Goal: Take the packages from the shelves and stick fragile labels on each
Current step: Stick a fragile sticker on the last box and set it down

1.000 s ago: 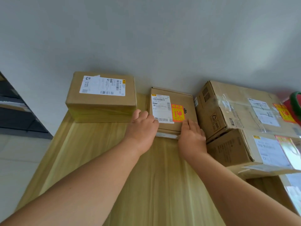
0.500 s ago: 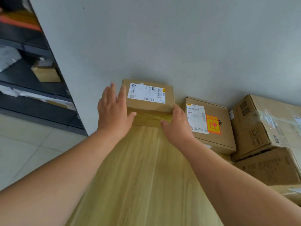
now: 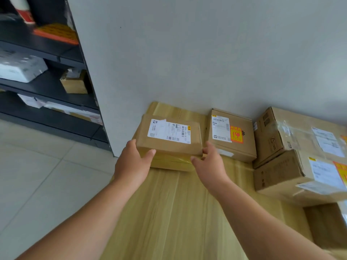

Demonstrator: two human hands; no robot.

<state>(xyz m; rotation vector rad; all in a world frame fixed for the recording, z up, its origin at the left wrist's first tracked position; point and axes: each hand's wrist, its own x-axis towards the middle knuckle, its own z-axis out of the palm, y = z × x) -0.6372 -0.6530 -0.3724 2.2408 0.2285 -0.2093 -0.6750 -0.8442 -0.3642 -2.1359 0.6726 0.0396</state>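
A brown cardboard package (image 3: pixel 169 141) with a white shipping label lies on the wooden table (image 3: pixel 169 212) near its far left corner, pulled a little away from the wall. My left hand (image 3: pixel 134 162) grips its left near corner, thumb on the front face. My right hand (image 3: pixel 210 162) holds its right near corner. To its right sits a smaller box (image 3: pixel 231 136) bearing an orange fragile label (image 3: pixel 236 136).
Two bigger cardboard boxes (image 3: pixel 293 143) are stacked at the right of the table against the grey wall. A dark shelf unit (image 3: pixel 47 76) at the left holds several parcels, among them a small brown box (image 3: pixel 74 83). Tiled floor lies left of the table.
Both hands left the small labelled box and went to the left package. They now hold its near corners, and it has come away from the wall toward me.
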